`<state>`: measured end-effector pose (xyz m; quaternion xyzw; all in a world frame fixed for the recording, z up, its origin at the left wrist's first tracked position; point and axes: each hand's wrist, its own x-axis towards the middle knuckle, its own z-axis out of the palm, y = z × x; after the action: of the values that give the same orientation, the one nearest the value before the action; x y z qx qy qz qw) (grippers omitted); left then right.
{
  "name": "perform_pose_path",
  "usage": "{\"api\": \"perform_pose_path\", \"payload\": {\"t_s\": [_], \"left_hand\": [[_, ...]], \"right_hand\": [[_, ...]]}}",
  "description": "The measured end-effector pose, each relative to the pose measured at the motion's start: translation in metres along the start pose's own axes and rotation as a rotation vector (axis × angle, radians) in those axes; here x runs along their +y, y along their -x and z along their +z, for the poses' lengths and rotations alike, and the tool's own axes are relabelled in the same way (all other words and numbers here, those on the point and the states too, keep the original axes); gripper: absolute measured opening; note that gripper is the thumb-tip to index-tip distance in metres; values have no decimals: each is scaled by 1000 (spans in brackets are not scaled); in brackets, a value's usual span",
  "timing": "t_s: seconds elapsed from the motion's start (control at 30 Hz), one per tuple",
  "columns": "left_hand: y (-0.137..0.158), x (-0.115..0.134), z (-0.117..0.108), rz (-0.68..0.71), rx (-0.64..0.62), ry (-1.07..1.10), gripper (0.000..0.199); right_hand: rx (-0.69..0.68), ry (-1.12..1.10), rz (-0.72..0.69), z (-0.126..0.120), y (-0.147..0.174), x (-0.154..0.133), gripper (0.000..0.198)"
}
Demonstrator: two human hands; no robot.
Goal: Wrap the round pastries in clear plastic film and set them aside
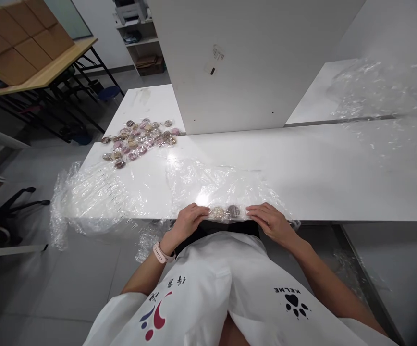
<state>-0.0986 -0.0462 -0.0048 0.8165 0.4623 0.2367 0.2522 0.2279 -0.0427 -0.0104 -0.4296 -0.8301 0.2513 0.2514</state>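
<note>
A clear plastic wrapping sheet [208,185] lies at the front edge of the white table, close to my body. On its near edge sit two small round pieces side by side, one pale gold [217,213] and one dark brown [233,211]. My left hand [191,222] pinches the sheet's near edge just left of the gold piece. To the right of the brown piece, my right hand [271,223] pinches the same edge, thumb below and fingers on top. The sheet's near edge seems folded up around the pieces, though I cannot tell how far.
A pile of small individually wrapped round pieces [140,139] is at the table's left. Nearer me, a stack of clear plastic sheets [96,194] overhangs the edge. A white upright panel [237,67] stands behind. More clear plastic [392,91] lies at right; cardboard boxes [24,38] stand at far left.
</note>
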Motion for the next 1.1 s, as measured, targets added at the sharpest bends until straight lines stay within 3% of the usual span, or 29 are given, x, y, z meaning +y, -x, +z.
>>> {"api": "perform_pose_path", "payload": {"t_s": [0.17, 0.3, 0.4, 0.47, 0.53, 0.6, 0.7, 0.83, 0.97, 1.1], "left_hand": [[-31, 5, -23, -230, -43, 19, 17], [-71, 6, -27, -323, -121, -330, 10], [-75, 13, -19, -202, 12, -538, 21], [-62, 19, -10, -39, 80, -526, 35], [-44, 22, 1, 77, 45, -453, 48], [-28, 19, 12, 110, -9, -386, 57], [-18, 3, 22, 83, 39, -266, 53], [-23, -18, 23, 61, 239, -184, 28], [-51, -25, 12, -52, 211, -235, 28], [-100, -27, -4, -313, 84, -256, 25]], "right_hand": [[-100, -13, 181, -20, -35, -3, 29], [-232, 239, 348, -29, -81, 4, 19], [-57, 525, 259, -25, -91, -7, 18], [76, 547, 115, -19, -83, -18, 24], [70, 448, -15, -8, -69, -26, 32], [-14, 344, -106, 6, -57, -27, 42], [-29, 247, -103, 26, -45, -17, 50], [124, 212, -31, 42, -45, -3, 40], [142, 281, 53, 40, -71, 5, 33], [-24, 225, 281, 26, -120, 11, 33]]}}
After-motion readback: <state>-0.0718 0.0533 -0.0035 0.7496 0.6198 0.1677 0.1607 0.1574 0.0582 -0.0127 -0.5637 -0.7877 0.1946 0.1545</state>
